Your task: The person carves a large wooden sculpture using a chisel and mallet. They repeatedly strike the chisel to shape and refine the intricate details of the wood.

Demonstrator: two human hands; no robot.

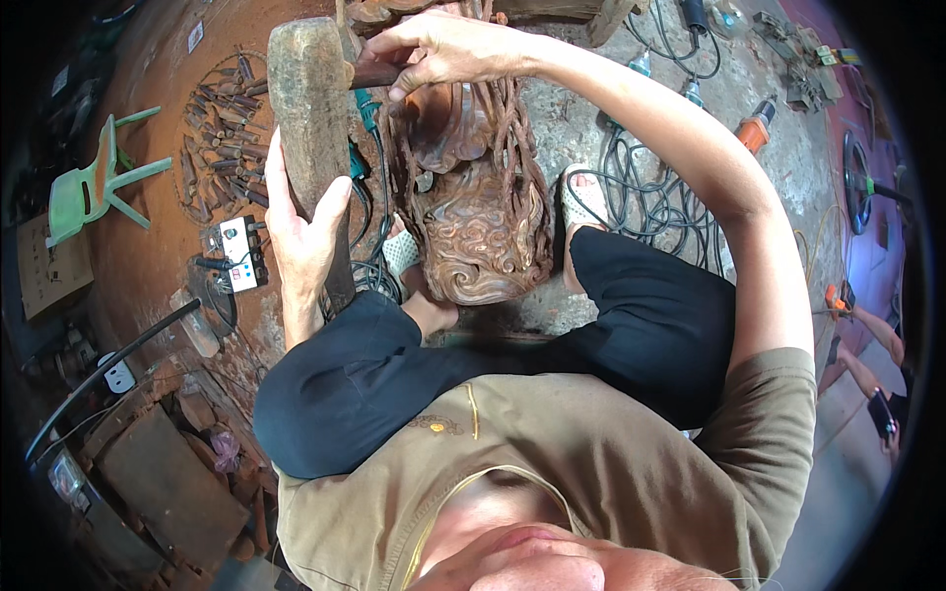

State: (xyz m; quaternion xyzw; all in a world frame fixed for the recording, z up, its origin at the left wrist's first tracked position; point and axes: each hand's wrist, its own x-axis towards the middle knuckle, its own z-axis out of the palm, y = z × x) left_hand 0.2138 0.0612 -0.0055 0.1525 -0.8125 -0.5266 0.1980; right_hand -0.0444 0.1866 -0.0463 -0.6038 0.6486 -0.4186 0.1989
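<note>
My left hand (304,231) is closed round a long, thick wooden mallet (310,113), which stands up close in front of the carving. My right hand (448,49) reaches across from the right and grips a chisel by its dark round handle (375,76). That handle's left end meets the mallet's side; whether they touch I cannot tell, and the blade is hidden. Below and beyond my right hand sits a brown wood carving (483,236) with swirling relief and twisted stems, set between my feet.
Left lies a round tray of many dark-handled chisels (222,148), near a green plastic chair (94,187) and a white power strip (239,253). Tangled cables (650,187) and an orange power tool (757,125) lie at right. Another person's arm (877,335) shows at far right.
</note>
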